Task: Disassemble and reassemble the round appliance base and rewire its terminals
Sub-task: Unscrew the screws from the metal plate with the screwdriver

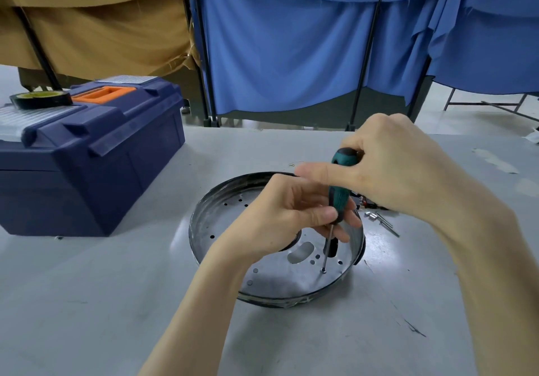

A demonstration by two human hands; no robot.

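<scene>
The far side of the round base (196,231) is hidden behind both hands, and so is part of its perforated metal floor. Just past its far-right rim something dark with a bit of red peeks out from under the right hand (393,165); I can't make out what it is. Beside it on the tabletop (116,288) lie a few small metal sleeves and pins (379,219), too small to identify. The toolbox (87,157) at the far-left corner is cut off on its left, with a roll of tape (40,98) on its lid.

The base itself sits open side up in the middle of the tabletop, a little toward the right edge. The screwdriver (339,177) stands nearly upright in it, leaning slightly, its tip on a small screw (323,270) in the floor near the right wall.

The right hand comes in from the right edge, wrist raised, fingers curled round the top of the green-and-black handle, the forefinger stretched straight out to the left. The left hand (280,215) reaches up from the near edge and pinches the bottom of the handle between thumb and fingertips, the remaining fingers loosely bent beneath.

Blue curtains (291,49) and a tan curtain (96,25) hang behind the far edge.
</scene>
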